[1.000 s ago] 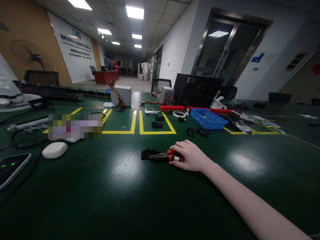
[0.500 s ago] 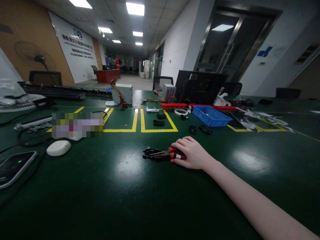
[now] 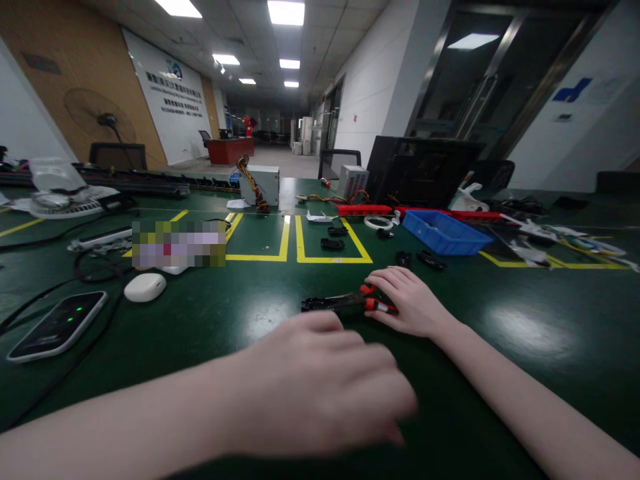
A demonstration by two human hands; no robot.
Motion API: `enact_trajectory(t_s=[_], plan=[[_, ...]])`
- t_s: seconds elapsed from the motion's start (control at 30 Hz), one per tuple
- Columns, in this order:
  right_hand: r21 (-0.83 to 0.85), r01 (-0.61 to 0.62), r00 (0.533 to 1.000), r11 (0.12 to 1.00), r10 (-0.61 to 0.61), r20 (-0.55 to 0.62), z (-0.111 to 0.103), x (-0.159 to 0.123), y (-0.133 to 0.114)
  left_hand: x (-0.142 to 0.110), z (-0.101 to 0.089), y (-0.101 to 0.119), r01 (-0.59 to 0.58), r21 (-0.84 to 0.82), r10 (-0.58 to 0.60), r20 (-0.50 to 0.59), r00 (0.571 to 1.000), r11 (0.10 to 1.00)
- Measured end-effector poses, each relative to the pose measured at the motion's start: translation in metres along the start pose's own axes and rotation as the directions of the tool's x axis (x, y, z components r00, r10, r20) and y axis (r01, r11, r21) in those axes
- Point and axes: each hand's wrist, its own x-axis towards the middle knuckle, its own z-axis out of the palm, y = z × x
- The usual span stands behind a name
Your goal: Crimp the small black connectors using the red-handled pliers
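Note:
A pair of pliers with red-and-black handles lies low over the green table, handles spread. My right hand is closed around those handles. At the jaws' end is a black plastic part; whether the jaws grip it I cannot tell. Nearest the camera, my left hand hovers across the front of the table with its back towards me. It is smeared by motion and its fingertips are hidden, so what it holds, if anything, does not show.
Small black parts lie within yellow tape marks, others beyond my right hand. A blue bin stands at right. On the left are a white rounded case, a phone-like device and black cables. A power supply sits farther back.
My left hand has come into view from the left, in front of the pliers. The right hand keeps hold of the pliers. The whole view has shifted, so the table's contents appear farther right.

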Motion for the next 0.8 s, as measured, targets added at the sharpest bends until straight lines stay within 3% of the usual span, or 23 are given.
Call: enact_trajectory(t_s=[0.1, 0.2, 0.3, 0.53, 0.8], plan=[[0.018, -0.038, 0.999, 0.999, 0.038, -0.02, 0.001, -0.001, 0.004, 0.009, 0.001, -0.043, 0.051, -0.008, -0.052, -0.149, 0.988, 0.999], [0.025, -0.058, 0.998, 0.998, 0.059, -0.034, 0.002, -0.001, 0.004, 0.007, 0.014, -0.091, 0.164, -0.115, -0.193, -0.322, 0.927, 0.98], [0.016, -0.06, 0.997, 0.998, 0.06, -0.04, 0.003, -0.001, 0.004, 0.0, 0.023, -0.11, 0.18, -0.177, -0.233, -0.356, 0.905, 0.968], [0.027, -0.052, 0.996, 0.998, 0.053, -0.073, 0.0, -0.001, -0.001, -0.003, 0.024, -0.098, 0.169, -0.077, -0.173, -0.044, 0.984, 0.983], [0.012, 0.027, 0.998, 1.0, -0.026, -0.065, 0.001, 0.0, -0.006, -0.004, 0.027, -0.103, 0.117, 0.022, -0.118, 0.041, 0.992, 0.993]])
